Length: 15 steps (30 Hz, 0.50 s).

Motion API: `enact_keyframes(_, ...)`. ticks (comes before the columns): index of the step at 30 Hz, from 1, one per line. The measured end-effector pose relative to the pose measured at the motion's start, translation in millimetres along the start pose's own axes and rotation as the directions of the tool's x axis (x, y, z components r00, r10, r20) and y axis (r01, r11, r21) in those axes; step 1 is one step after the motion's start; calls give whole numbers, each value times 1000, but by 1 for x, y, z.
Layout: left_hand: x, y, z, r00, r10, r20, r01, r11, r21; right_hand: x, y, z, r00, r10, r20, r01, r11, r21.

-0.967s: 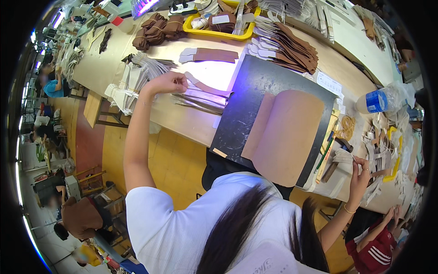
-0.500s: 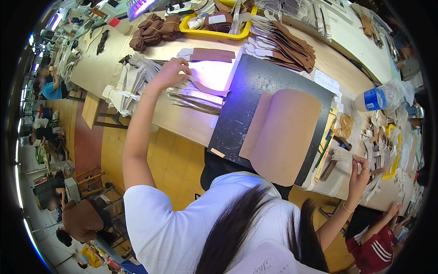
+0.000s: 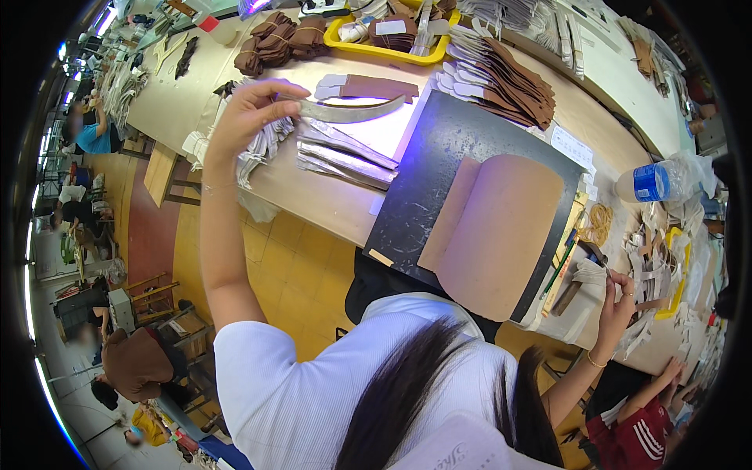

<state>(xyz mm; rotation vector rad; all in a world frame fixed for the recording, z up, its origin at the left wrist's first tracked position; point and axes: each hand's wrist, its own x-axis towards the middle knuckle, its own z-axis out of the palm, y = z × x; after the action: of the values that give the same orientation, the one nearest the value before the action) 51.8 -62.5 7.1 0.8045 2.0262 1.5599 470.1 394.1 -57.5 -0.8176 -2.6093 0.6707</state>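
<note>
holding up one strip [image 3: 356,112] seems to be the step in hand: our left hand [image 3: 262,110] pinches one end, over the desk [image 3: 333,205], to the left of the black board [image 3: 403,227]. our right hand [image 3: 619,308] is well apart, right of the board, fingertips by a pale bundle [image 3: 591,273]; we cannot tell whether it grips anything. we judge that the next move calls for a firm pinch, away from the strip pile [image 3: 345,160] left of the board. the strip looks narrow, greyish and smooth, sagging mid-length, thinning toward its free end.
</note>
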Motion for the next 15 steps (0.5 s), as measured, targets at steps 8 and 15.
enact_keyframes(8,19,-108,13,957,-290,-19,289,946,147,0,2,-1,1000,-29,8,29,1000,0)
enact_keyframes(15,21,-112,3,925,-381,-2,307,741,598,-6,2,-5,1000,-10,-27,9,1000,-26)
